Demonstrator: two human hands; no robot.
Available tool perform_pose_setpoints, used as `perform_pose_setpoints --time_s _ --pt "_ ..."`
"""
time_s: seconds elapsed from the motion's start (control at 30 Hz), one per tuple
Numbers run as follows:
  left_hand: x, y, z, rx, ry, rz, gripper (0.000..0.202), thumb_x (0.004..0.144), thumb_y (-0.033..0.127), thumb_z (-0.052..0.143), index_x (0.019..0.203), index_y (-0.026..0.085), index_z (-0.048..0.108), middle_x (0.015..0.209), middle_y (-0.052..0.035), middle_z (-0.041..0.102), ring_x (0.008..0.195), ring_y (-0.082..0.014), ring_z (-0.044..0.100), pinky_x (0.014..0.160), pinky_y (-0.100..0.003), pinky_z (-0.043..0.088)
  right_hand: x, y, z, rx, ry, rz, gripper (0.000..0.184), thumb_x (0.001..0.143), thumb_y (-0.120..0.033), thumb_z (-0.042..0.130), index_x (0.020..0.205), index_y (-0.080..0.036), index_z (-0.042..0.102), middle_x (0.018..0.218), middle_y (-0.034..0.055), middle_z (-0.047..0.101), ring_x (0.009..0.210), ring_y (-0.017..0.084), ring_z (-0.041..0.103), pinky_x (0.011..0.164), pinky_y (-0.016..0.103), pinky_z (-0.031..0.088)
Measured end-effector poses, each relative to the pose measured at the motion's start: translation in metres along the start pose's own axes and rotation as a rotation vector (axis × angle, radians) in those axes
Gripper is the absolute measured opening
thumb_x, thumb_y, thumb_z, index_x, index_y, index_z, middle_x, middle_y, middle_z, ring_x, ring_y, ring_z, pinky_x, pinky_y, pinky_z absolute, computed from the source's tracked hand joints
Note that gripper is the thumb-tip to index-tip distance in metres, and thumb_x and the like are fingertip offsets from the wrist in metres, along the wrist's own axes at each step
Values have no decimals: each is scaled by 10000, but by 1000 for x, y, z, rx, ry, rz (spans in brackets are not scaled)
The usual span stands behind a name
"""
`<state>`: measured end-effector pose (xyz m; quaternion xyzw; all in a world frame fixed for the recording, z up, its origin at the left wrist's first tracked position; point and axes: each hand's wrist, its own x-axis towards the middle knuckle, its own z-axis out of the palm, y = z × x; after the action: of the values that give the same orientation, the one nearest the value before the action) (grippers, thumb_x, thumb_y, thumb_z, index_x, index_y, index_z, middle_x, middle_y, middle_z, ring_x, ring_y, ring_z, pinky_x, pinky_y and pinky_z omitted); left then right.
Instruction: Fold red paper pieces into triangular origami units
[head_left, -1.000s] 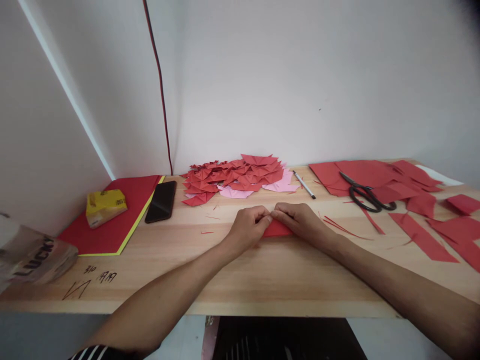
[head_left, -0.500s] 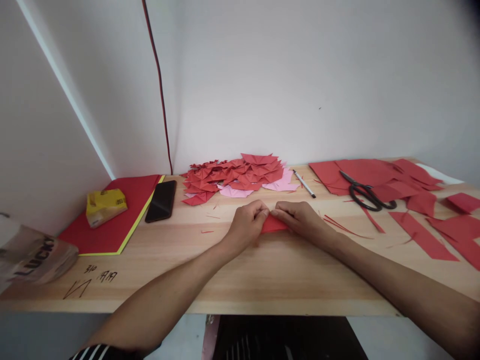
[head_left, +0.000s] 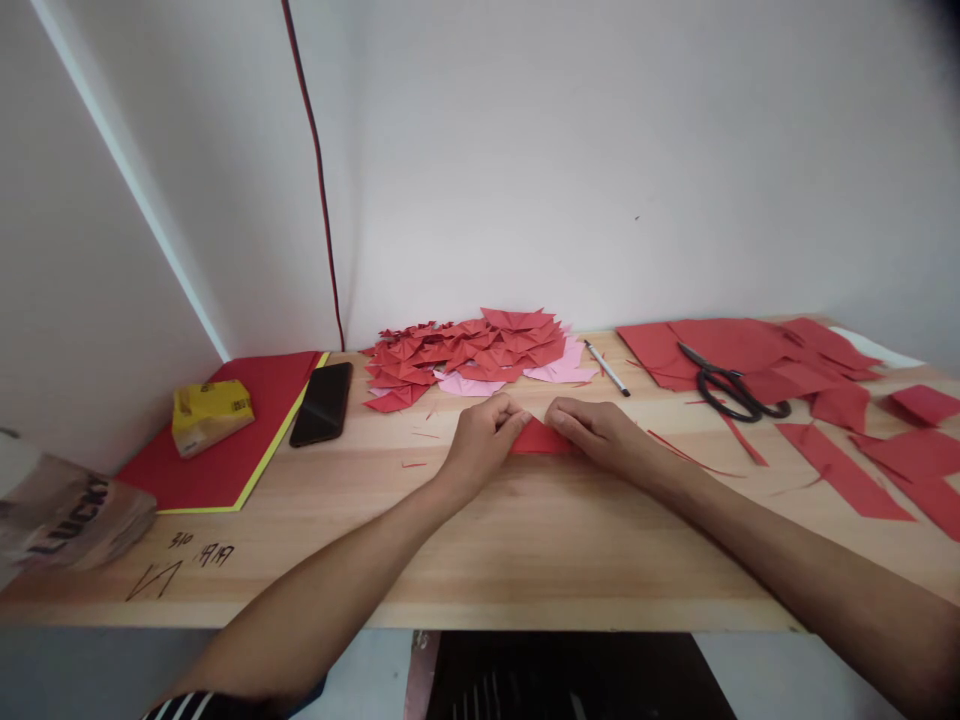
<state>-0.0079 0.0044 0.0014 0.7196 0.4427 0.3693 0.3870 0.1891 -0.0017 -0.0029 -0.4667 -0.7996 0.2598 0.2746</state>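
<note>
A small piece of red paper (head_left: 541, 438) lies between my two hands at the middle of the wooden table (head_left: 525, 560). My left hand (head_left: 486, 432) pinches its left side, thumb and curled fingers together. On the other side my right hand (head_left: 591, 428) grips the paper's right part in the same way. Its lower edge looks straight, like a fold; the rest is partly covered by the fingers. Just behind the hands sits a heap of folded red paper pieces (head_left: 465, 350), with a few pink ones (head_left: 559, 365) among them.
Black-handled scissors (head_left: 731, 388) rest on red paper sheets (head_left: 652, 350) at the right, with offcuts (head_left: 847, 470) nearby. A pen (head_left: 607, 368) lies behind my right hand. Leftward are a phone (head_left: 321, 403), a red sheet stack (head_left: 217, 480), a yellow packet (head_left: 213, 415) and a "LUCKY" bag (head_left: 82, 515).
My hands have moved slightly apart, the left one shifting a little to the left, and more of the red paper shows between them. Both still hold it.
</note>
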Motion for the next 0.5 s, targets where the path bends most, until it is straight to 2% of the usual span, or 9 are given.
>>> perform_pose_setpoints --time_s 0.07,0.23,0.37,0.5 --pt "-1 0 1 3 -30 21 197 859 306 523 740 153 554 666 37 523 640 -100 461 633 -213 345 0 -2 0 27 -27 -33 329 968 -411 334 773 -196 488 718 -10 521 678 132 476 636 253 372" --pt "-3 2 5 32 -78 49 211 880 311 491 745 159 548 669 34 499 666 -110 452 644 -222 333 0 -5 3 16 -36 -71 323 960 -387 362 732 -195 485 675 -11 507 652 134 470 621 249 373" --pt "-3 2 5 74 -103 43 229 896 307 446 742 166 539 667 32 491 672 -120 454 647 -230 331 -1 -2 5 12 18 -42 297 965 -365 364 754 -199 490 701 -5 546 672 138 498 639 249 379" --pt "-4 3 5 110 -123 36 228 892 276 428 705 173 509 623 36 475 638 -123 450 639 -236 326 -1 2 6 -4 64 -8 305 963 -380 369 731 -204 458 668 -19 498 646 133 468 615 250 361"
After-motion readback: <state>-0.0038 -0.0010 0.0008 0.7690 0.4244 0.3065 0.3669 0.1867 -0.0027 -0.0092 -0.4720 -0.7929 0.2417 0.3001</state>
